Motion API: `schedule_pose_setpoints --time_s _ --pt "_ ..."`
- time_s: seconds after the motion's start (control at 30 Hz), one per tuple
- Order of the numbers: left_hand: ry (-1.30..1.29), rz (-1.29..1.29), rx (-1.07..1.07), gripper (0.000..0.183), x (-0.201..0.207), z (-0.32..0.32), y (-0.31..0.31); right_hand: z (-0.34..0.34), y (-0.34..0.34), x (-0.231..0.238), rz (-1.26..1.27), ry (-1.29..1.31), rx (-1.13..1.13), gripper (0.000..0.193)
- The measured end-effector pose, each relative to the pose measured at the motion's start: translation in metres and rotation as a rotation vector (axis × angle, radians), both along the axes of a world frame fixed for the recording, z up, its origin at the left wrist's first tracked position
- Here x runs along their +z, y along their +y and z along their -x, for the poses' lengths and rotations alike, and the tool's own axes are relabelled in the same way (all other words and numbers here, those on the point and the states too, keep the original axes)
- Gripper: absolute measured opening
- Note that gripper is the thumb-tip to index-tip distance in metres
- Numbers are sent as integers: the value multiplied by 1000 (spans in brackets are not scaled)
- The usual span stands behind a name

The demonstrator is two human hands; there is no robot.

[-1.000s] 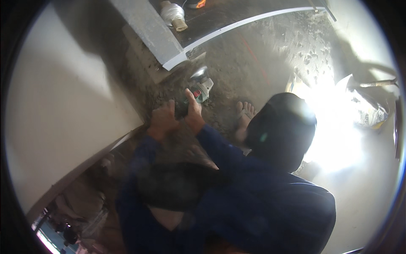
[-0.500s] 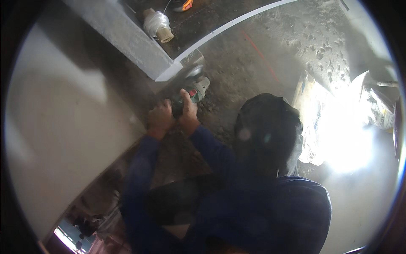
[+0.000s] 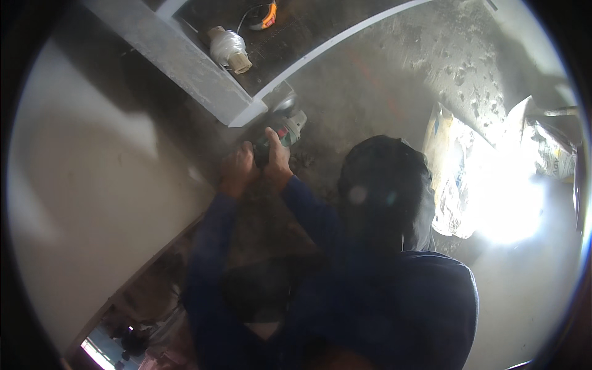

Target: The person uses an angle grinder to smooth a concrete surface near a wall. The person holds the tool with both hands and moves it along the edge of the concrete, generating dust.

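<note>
1. Evidently, the left hand (image 3: 239,170) is closed around the rear of an angle grinder (image 3: 294,129), fingers wrapped over its dark grip
2. Right hand (image 3: 277,155) closed around the grinder's body ahead of the left, thumb laid along the top near the red switch
3. Angle grinder located low over the dusty floor (image 3: 370,92), disc end just beside the pale corner of a grey beam (image 3: 179,58); cannot tell whether the disc touches anything, owing to haze
4. Beyond the corner, a plastic-wrapped roll (image 3: 227,47) and an orange-and-black tool (image 3: 267,18) noted
5. Printed sacks (image 3: 449,169) observed at right, partly lost in glare
</note>
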State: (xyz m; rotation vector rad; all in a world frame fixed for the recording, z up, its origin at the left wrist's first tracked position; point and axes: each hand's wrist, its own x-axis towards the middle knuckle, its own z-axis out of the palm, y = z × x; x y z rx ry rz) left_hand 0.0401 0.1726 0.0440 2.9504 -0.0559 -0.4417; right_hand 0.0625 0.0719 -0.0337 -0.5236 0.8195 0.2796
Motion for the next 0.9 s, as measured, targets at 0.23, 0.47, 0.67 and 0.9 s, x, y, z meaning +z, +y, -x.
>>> schedule_pose_setpoints --time_s 0.23,0.47,0.67,0.9 --pt "96 -40 -25 30 5 -8 -5 -4 1 -14 0 13 -19 31" --pt "19 97 65 37 -11 2 1 -4 -1 -15 -72 40 70 40" --pt "60 16 87 47 6 21 9 14 14 -8 -89 19 73 38" --pt "-41 -11 -60 38 -12 9 14 3 5 -8 -123 37 43 32"
